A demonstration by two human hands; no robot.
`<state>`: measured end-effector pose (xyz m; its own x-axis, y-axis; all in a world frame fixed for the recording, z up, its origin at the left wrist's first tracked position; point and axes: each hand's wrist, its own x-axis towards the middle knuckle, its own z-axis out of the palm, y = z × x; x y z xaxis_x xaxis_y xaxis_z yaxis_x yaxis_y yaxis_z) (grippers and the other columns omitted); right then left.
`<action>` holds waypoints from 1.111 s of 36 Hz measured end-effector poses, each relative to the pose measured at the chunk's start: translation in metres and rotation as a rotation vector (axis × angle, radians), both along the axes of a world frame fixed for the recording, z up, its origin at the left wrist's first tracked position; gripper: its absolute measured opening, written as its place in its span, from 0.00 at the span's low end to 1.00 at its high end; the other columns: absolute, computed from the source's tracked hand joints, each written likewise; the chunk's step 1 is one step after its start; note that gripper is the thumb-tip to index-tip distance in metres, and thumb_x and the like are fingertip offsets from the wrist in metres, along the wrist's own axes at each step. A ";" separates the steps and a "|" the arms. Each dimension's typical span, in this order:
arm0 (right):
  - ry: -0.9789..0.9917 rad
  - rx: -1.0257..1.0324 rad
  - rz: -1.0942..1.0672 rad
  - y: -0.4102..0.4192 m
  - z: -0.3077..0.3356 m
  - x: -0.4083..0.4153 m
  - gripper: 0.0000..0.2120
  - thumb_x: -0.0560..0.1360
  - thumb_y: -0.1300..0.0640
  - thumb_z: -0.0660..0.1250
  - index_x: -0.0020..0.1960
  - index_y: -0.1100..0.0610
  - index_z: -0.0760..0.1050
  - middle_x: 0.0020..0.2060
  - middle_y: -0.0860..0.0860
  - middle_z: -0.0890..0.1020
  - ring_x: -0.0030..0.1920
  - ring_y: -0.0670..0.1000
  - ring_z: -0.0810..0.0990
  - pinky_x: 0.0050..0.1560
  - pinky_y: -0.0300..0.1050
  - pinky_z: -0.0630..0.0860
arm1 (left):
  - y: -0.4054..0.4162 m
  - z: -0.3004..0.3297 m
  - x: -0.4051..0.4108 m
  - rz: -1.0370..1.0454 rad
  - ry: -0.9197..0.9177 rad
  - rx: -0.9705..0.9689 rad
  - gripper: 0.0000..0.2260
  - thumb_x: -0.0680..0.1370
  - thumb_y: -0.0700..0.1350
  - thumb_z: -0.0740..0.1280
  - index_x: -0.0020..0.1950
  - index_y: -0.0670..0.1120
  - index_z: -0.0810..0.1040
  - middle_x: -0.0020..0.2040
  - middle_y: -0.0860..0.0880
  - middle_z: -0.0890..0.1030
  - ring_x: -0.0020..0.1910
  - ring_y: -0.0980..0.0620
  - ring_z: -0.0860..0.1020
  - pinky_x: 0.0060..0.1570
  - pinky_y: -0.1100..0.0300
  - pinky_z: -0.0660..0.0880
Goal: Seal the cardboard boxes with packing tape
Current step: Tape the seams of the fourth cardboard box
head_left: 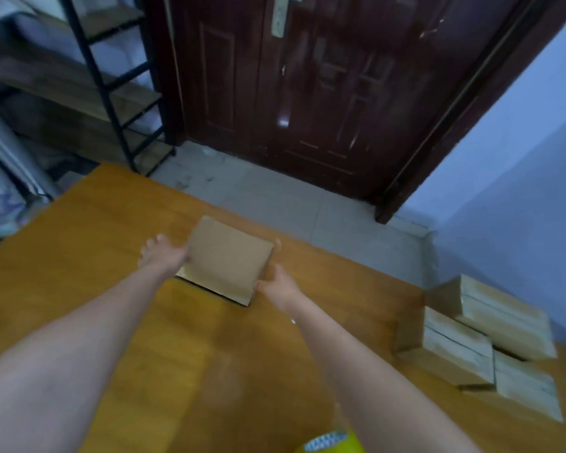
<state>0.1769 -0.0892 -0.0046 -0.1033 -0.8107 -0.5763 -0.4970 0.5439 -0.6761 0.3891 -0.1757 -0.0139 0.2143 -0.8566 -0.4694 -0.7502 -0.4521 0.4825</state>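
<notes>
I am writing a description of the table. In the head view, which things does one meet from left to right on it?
Left hand → plain cardboard box → right hand → stack of taped boxes.

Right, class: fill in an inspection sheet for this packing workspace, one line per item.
Surface: orange-brown wooden table.
Job's things: plain box lies flat mid-table; taped boxes piled at the right edge; tape roll, partly cut off at the bottom edge.
Clutter: nothing seen.
Hands: left hand on the box's left edge, right hand on its right edge; grip blurred.
Cables: nothing seen.
Surroundings: dark door, black shelf rack, blue wall, tiled floor.
</notes>
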 end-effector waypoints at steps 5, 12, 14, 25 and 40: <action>-0.187 0.029 -0.158 -0.003 -0.006 0.012 0.33 0.79 0.60 0.62 0.77 0.56 0.48 0.71 0.54 0.66 0.69 0.56 0.67 0.61 0.43 0.67 | 0.011 -0.021 0.006 -0.020 0.310 0.106 0.25 0.82 0.51 0.59 0.75 0.42 0.60 0.72 0.41 0.68 0.68 0.39 0.68 0.65 0.50 0.66; -0.230 -0.016 -0.377 0.003 -0.003 0.013 0.31 0.78 0.63 0.60 0.77 0.56 0.51 0.69 0.55 0.69 0.66 0.57 0.70 0.58 0.48 0.70 | 0.025 -0.023 -0.003 0.017 0.466 0.101 0.24 0.80 0.51 0.64 0.70 0.38 0.68 0.66 0.39 0.74 0.61 0.39 0.73 0.62 0.46 0.71; -0.232 -0.045 -0.419 0.012 0.002 0.008 0.29 0.78 0.64 0.59 0.76 0.56 0.54 0.68 0.54 0.70 0.65 0.56 0.71 0.57 0.47 0.71 | 0.031 -0.016 -0.008 -0.005 0.469 0.078 0.24 0.80 0.52 0.64 0.68 0.37 0.69 0.65 0.39 0.74 0.61 0.39 0.74 0.60 0.47 0.71; -0.194 -0.073 -0.617 0.091 0.054 -0.060 0.18 0.80 0.44 0.56 0.62 0.56 0.69 0.46 0.52 0.75 0.42 0.51 0.75 0.37 0.43 0.72 | 0.070 0.039 -0.065 -0.192 0.675 0.103 0.21 0.81 0.55 0.60 0.64 0.40 0.75 0.59 0.44 0.77 0.55 0.45 0.75 0.51 0.56 0.68; 0.017 -0.053 -0.632 0.185 0.015 -0.090 0.20 0.81 0.55 0.57 0.72 0.55 0.63 0.67 0.55 0.72 0.65 0.57 0.71 0.62 0.48 0.69 | 0.152 0.008 -0.130 -0.660 0.359 0.141 0.19 0.82 0.49 0.60 0.66 0.37 0.71 0.61 0.40 0.77 0.58 0.41 0.75 0.50 0.54 0.71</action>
